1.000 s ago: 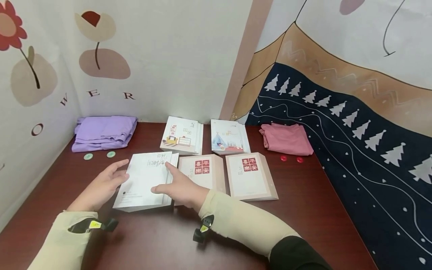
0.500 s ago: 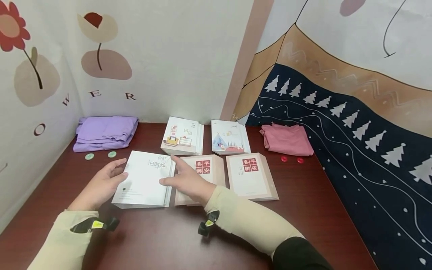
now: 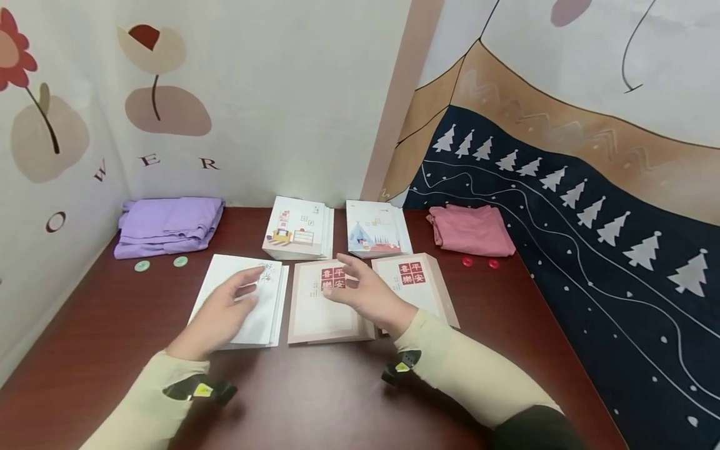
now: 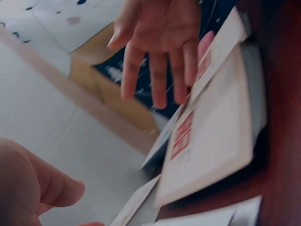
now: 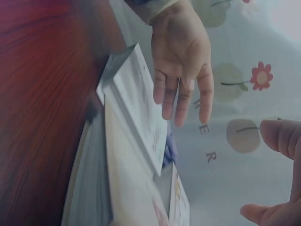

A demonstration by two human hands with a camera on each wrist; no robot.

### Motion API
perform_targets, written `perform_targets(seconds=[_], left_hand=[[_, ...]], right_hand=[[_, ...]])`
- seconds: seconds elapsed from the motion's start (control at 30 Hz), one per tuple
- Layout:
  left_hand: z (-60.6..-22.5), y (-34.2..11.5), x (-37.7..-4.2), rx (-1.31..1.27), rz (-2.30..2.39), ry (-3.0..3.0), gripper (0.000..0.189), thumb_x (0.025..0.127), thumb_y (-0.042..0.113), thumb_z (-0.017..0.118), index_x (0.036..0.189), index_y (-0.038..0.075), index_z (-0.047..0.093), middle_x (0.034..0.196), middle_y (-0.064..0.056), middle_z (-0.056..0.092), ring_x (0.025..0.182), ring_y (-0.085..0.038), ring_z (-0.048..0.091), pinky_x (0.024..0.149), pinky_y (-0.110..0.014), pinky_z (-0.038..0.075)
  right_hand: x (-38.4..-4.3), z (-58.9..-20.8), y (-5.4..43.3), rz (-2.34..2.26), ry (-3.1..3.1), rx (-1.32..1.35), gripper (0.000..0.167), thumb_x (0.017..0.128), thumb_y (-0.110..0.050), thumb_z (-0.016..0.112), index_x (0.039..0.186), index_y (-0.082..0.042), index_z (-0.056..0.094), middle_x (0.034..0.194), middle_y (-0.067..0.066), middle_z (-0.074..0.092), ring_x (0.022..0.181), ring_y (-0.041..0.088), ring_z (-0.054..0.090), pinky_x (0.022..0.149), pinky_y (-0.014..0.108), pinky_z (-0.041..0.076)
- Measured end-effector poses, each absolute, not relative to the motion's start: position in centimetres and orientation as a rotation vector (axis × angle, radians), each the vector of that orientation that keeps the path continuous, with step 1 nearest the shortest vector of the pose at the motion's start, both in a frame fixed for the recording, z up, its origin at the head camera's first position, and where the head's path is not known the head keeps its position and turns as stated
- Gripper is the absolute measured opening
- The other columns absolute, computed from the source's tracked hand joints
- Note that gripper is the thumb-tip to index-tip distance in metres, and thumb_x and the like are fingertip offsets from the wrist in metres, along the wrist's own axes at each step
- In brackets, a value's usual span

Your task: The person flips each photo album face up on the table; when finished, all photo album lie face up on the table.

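Note:
My left hand (image 3: 216, 319) hovers over a white book (image 3: 261, 322) at the front left, its fingers relaxed and holding nothing. Above the middle beige book (image 3: 315, 319) with red square lettering, my right hand (image 3: 374, 300) is raised, loosely spread. In the left wrist view the beige book (image 4: 216, 136) lies below the right hand (image 4: 164, 28), a gap between them. The right wrist view has the left hand (image 5: 183, 52) up off the white book (image 5: 138, 94). A second beige book (image 3: 430, 300) lies to the right, partly behind the right forearm.
Two illustrated white books, one with a yellow sofa (image 3: 300, 219) and one with a blue tent (image 3: 374, 219), lie behind. Folded purple cloth (image 3: 169, 225) and two green buttons (image 3: 142, 266) are at left. Folded pink cloth (image 3: 471, 230) and two red buttons (image 3: 467, 262) are at right.
The white book was between both hands, then settled at the left of the beige book. Both hands have since come off it and moved right; the right hand is now above the middle beige book.

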State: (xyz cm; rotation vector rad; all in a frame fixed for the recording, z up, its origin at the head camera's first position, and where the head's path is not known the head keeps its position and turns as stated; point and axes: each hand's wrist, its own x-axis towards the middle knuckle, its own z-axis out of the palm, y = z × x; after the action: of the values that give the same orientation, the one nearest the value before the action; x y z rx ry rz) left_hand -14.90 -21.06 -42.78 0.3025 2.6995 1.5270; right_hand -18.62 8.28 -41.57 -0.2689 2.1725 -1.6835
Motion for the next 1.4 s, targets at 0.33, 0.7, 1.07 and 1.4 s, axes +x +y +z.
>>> perform_targets(seconds=[0.33, 0.7, 1.07, 1.4], left_hand=[[-44.0, -17.4, -15.7, 0.294, 1.467, 2.479, 0.058, 0.105, 0.005, 0.053, 0.160, 0.000, 0.036, 0.155, -0.041, 0.040, 0.142, -0.056, 0.046, 0.116, -0.065, 0.040], [-44.5, -15.4, -16.2, 0.142, 1.307, 2.477, 0.067, 0.105, 0.020, 0.056, 0.163, 0.003, 0.028, 0.154, -0.037, 0.043, 0.143, -0.055, 0.044, 0.114, -0.068, 0.040], [-45.5, -13.8, -16.9, 0.068, 1.387, 2.403, 0.073, 0.103, 0.013, 0.052, 0.165, 0.000, 0.016, 0.166, -0.040, 0.019, 0.154, -0.056, 0.021, 0.122, -0.070, 0.022], [-45.8, -13.6, -17.6, 0.033, 1.462, 2.332, 0.079, 0.096, 0.001, 0.049, 0.165, -0.003, 0.012, 0.172, -0.034, 0.004, 0.159, -0.052, 0.001, 0.126, -0.068, 0.005]], right_hand=[[-18.1, -42.6, 11.3, -1.681, 2.206, -0.197, 0.083, 0.095, -0.022, 0.078, 0.165, -0.013, 0.034, 0.167, 0.030, 0.031, 0.150, 0.051, 0.038, 0.119, 0.061, 0.038], [-17.4, -43.8, 11.9, -1.659, 2.169, -0.184, 0.087, 0.092, -0.022, 0.080, 0.165, -0.012, 0.035, 0.169, 0.027, 0.028, 0.158, 0.044, 0.025, 0.127, 0.058, 0.025], [-17.2, -44.4, 11.7, -1.710, 2.138, -0.156, 0.084, 0.092, -0.018, 0.080, 0.164, -0.010, 0.037, 0.168, 0.031, 0.028, 0.156, 0.049, 0.026, 0.124, 0.062, 0.029], [-17.0, -44.4, 11.8, -1.722, 2.132, -0.142, 0.083, 0.092, -0.017, 0.079, 0.163, -0.010, 0.038, 0.166, 0.032, 0.029, 0.155, 0.050, 0.028, 0.122, 0.062, 0.033]])
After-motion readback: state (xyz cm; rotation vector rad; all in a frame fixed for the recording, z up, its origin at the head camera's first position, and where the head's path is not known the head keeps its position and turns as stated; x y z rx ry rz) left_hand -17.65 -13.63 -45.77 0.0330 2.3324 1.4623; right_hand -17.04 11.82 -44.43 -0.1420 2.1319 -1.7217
